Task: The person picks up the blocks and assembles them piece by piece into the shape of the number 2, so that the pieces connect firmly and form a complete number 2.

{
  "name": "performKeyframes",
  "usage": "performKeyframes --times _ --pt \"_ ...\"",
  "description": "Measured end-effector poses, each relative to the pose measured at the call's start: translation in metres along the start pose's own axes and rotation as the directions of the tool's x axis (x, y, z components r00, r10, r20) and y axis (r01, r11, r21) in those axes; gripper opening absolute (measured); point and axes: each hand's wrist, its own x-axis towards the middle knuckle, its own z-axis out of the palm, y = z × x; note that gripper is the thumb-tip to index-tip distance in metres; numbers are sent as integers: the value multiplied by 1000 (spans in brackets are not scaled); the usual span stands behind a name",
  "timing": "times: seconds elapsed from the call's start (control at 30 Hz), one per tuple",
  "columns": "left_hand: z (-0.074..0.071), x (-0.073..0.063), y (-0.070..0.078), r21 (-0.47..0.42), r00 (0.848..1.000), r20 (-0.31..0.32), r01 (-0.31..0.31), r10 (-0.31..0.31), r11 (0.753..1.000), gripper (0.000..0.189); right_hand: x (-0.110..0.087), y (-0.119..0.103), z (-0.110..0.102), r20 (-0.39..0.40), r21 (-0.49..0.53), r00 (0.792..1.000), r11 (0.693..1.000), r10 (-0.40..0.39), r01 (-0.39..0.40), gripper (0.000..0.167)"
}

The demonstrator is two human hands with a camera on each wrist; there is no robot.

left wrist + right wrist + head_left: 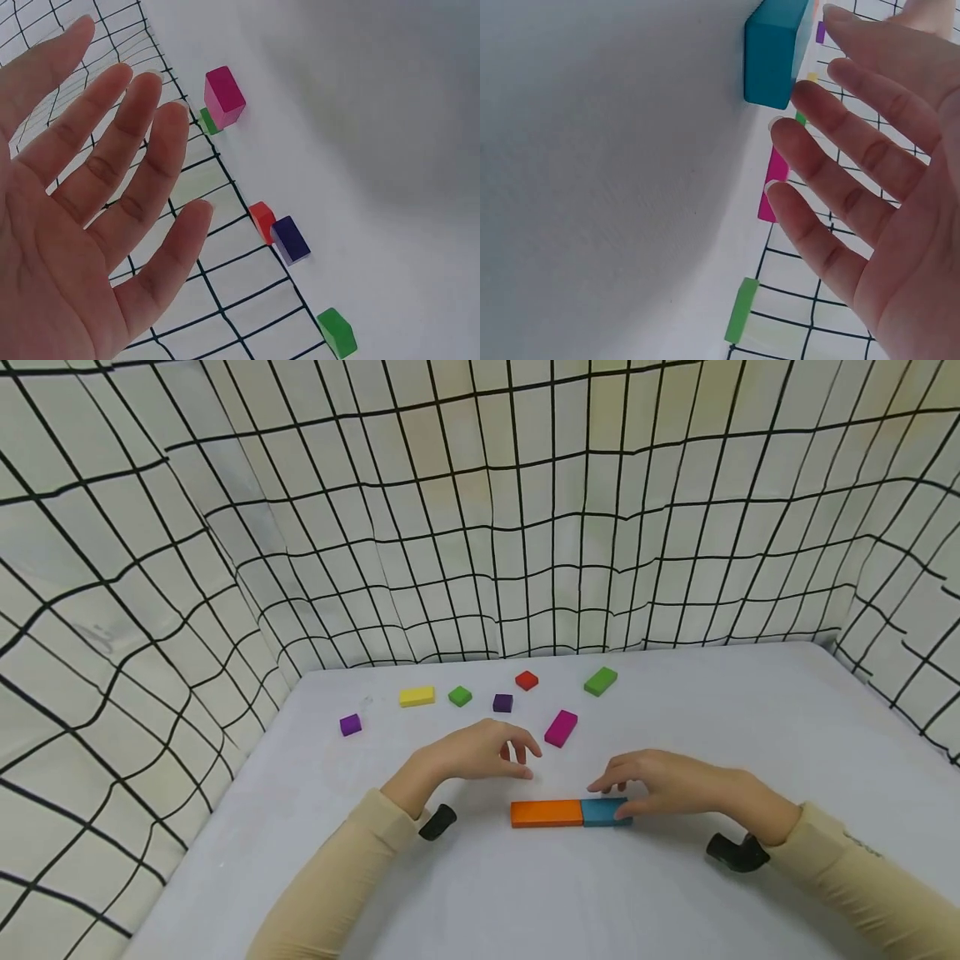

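Observation:
An orange block (547, 814) and a blue block (604, 812) lie end to end in a row on the white table. My right hand (671, 785) is over the blue block's right end, its thumb overlapping the block in the head view. In the right wrist view its fingers (832, 191) are spread and loosely bent beside the blue block (771, 56). My left hand (480, 750) hovers behind and left of the orange block, holding nothing. Its palm and parted fingers (161, 150) show in the left wrist view. The nearest block beyond it is a magenta one (561, 728).
Toward the back lie a purple block (350, 725), a yellow block (417, 697), a small green block (460, 696), a dark purple block (502, 703), a red block (527, 680) and a longer green block (601, 682). White walls with a black grid (555, 527) enclose the table's back and sides.

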Motion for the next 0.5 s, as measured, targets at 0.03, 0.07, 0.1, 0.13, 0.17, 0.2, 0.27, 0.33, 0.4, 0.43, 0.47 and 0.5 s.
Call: performKeyframes --times 0.03,0.07,0.1,0.13,0.17,0.2,0.27,0.33,0.4,0.43,0.47,0.5 --pt "0 2 0 -2 1000 -3 -2 2 1000 29 1 0 1 6 15 1000 1000 6 -6 40" --pt "-1 4 -1 -1 1000 -8 -1 1 1000 29 2 0 2 9 28 1000 1000 4 -4 40" --pt "-2 5 -1 -1 1000 -13 0 0 1000 29 3 0 4 10 37 1000 999 6 -6 40" --pt "-3 7 -1 0 1000 -19 1 -1 1000 30 4 1 4 11 46 1000 999 4 -4 39" --pt "-4 10 -1 1 1000 -28 1 -1 1000 30 5 1 4 10 53 1000 999 1 -1 39" --pt "-6 12 -1 0 999 -36 2 -2 1000 30 6 1 4 9 60 1000 998 -3 3 39" --pt "-9 17 -1 -1 998 -57 4 -4 1000 30 8 2 3 8 81 1000 997 -7 6 39" --pt "-12 21 -3 -6 997 -77 1 -1 1000 31 10 4 2 8 108 1000 994 -13 12 38" --pt "-14 26 -5 -25 996 -92 -1 -2 1000 31 12 7 2 17 153 1000 988 -9 6 39" --pt "-14 28 -7 -38 995 -98 1 -5 999 31 13 8 3 23 177 1000 984 -10 5 39" --pt "-15 30 -9 -55 995 -103 7 -13 998 31 13 10 5 30 201 999 979 -12 5 40" --pt "-14 32 -12 -72 994 -108 13 -20 997 32 14 11 6 37 221 999 975 -14 6 40"
